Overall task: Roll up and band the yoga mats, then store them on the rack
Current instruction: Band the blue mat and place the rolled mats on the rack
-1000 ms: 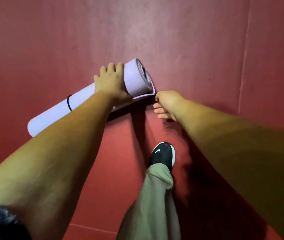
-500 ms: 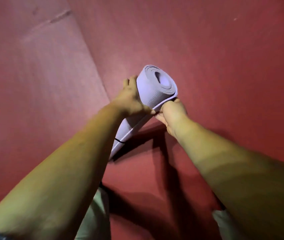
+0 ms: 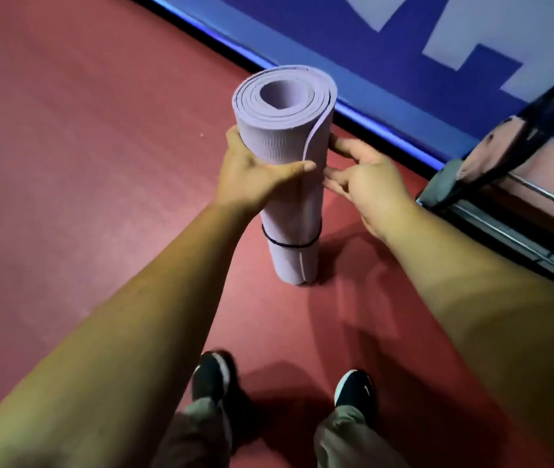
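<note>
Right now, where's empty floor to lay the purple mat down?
The widest bare patch is the red floor left of the upright mat and the left hand gripping it. A smaller patch lies between the mat's foot and the shoes. It is crowded on the right: the right hand, a dark metal frame and the blue wall.

Open floor [image 3: 83,163] left of mat [image 3: 285,136]; wall [image 3: 404,62], rail [image 3: 522,238] right.
</note>
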